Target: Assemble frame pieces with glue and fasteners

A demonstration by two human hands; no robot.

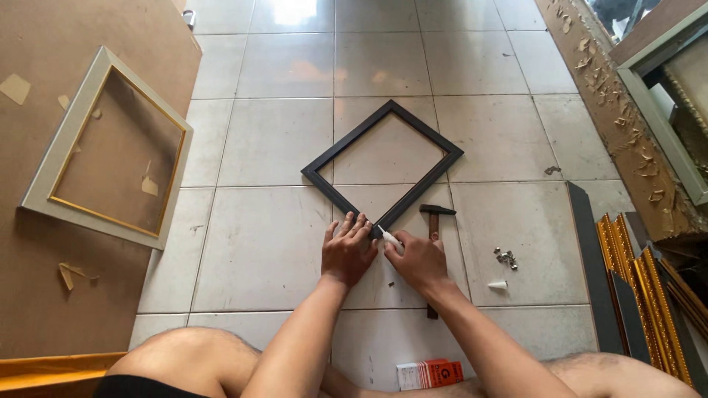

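Note:
A square black picture frame lies on the tiled floor, turned like a diamond. My left hand presses flat, fingers spread, on its nearest corner. My right hand is closed around a small white tube or tool whose tip touches that same corner. A hammer with a wooden handle lies just right of the corner, its handle running under my right hand.
A grey-and-gold frame rests on a brown board at left. Small metal pieces and a white cap lie right of the hammer. Gold and dark moulding strips are stacked at right. A small orange-white box sits between my knees.

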